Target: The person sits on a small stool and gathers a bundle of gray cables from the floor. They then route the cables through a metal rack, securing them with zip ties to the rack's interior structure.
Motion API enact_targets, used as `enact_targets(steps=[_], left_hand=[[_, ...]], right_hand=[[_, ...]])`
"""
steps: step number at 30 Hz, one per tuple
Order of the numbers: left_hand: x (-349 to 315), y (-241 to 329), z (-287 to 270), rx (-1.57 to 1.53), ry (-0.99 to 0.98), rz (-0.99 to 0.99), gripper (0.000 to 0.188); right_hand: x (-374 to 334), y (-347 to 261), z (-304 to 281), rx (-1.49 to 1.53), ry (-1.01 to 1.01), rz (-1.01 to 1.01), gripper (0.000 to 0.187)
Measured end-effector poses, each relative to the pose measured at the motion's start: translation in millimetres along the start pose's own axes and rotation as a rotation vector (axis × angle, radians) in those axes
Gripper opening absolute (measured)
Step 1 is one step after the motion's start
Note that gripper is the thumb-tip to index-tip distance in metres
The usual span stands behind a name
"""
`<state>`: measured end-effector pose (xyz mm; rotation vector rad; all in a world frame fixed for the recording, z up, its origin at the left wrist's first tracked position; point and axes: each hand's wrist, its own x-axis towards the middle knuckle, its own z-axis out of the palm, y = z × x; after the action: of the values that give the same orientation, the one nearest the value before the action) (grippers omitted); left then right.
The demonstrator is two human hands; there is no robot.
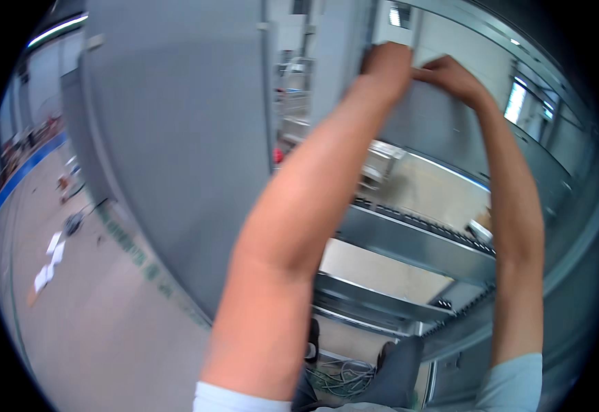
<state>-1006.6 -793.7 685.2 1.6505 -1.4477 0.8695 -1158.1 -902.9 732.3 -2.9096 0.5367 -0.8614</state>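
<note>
Both my arms reach up and forward into a grey metal cabinet frame (409, 226). Near the upper left upright, my left hand (387, 63) is curled closed, its fingertips hidden behind the back of the hand. My right hand (452, 79) is just to the right, its thumb and fingers drawn together toward the left hand. What lies between the fingers is too small and blurred to make out. Below the hands is a flat grey panel (437, 127) inside the frame.
A large grey door panel (183, 137) stands on the left. Slotted crossbars (409, 240) span the frame below my arms. Coiled cables (344, 378) lie by my feet. White sheets (51, 261) and a dark object (74, 223) lie on the floor at left.
</note>
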Motion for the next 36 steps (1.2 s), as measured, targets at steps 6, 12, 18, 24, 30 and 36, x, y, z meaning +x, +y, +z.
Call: enact_targets(steps=[6, 12, 18, 24, 30, 36], left_hand=[[2, -7, -7, 0.059, 0.001, 0.035, 0.019], [-48, 7, -15, -0.006, 0.236, 0.113, 0.029], [-316, 88, 19, -0.503, 0.004, 0.223, 0.037], [-594, 42, 50, -0.515, -0.407, -0.401, 0.02], [-675, -22, 22, -0.198, -0.3, -0.652, 0.017], [-689, -9, 37, -0.075, -0.244, -0.662, 0.02]], right_hand=[[5, -7, 3, 0.067, 0.072, 0.01, 0.048], [6, -17, 17, -0.013, 0.204, 0.0, 0.053], [-5, -1, 6, -0.095, 0.202, 0.031, 0.06], [3, -5, 10, 0.027, 0.125, -0.061, 0.063], [5, -19, 4, 0.018, 0.075, -0.014, 0.056], [8, -13, 15, -0.035, 0.145, -0.1, 0.05]])
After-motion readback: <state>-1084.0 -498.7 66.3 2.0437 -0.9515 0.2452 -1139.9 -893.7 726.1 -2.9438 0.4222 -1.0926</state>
